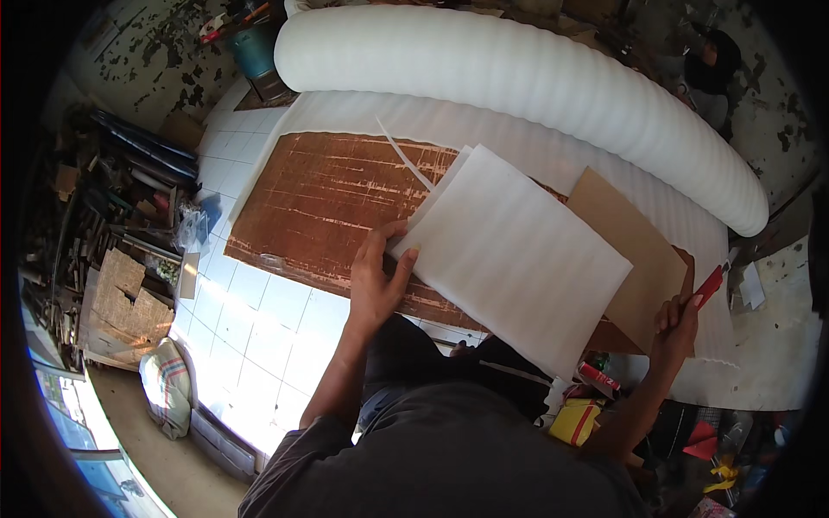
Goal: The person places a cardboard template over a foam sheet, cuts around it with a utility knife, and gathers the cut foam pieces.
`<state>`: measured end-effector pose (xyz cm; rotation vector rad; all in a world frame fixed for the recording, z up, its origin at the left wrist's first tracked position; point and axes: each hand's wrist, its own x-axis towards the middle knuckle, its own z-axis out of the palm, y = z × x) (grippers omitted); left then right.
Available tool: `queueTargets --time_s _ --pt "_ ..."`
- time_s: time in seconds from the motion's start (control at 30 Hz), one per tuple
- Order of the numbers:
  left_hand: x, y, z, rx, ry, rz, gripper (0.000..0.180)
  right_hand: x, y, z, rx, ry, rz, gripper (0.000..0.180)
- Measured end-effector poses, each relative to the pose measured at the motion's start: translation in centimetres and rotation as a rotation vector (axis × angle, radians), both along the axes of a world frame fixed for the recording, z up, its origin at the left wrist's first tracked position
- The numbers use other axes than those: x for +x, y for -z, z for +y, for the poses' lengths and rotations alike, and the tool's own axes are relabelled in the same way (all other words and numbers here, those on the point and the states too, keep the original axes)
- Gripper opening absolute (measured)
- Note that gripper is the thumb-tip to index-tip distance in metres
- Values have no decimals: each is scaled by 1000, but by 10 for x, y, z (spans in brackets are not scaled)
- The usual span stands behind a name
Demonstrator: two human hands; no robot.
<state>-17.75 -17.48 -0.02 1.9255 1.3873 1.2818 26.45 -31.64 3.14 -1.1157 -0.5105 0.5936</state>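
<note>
My left hand (pixel 380 274) pinches the left edge of a small stack of white foam sheets (pixel 527 250), thumb on top and fingers at the edge. The stack lies slanted over a worn brown board (pixel 319 203) and juts past its near edge. A thin curled foam strip (pixel 402 154) sticks out beyond the sheets' far left corner. At the right, my right hand (pixel 673 328) is closed round a slim red utility knife (pixel 710 287), beside a tan cardboard sheet (pixel 643 269). The cardboard lies partly beneath the foam stack.
A big roll of white foam (pixel 518 78) spans the table's far side, its unrolled foam layer (pixel 363 112) running under the board. Scrap wood (pixel 125 302) and a striped sack (pixel 166 388) stand at the left. A yellow package (pixel 576 420) and clutter sit below right.
</note>
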Motion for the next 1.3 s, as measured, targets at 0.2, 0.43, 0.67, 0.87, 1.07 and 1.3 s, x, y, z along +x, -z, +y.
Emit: queueTargets --time_s 0.2,0.43,0.67,0.87,1.07,1.3 --pt "-7 -3 -3 -75 30 -45 37 -61 -19 32 -152 -261 -133 52" --pt "-58 -18 44 -42 -52 -338 34 -106 -39 87 -320 -683 -466 41" --pt "-204 -10 202 279 -658 -60 31 -194 -59 178 -359 -946 -828 24" --pt "-225 13 243 -55 -991 372 36 -279 -49 262 -256 -1057 -968 23" --pt "-232 17 244 -17 -1022 366 35 -366 -55 325 8 -951 -1168 21" --pt "-229 7 257 -363 -861 361 41 -419 -25 412 157 -918 -1283 25"
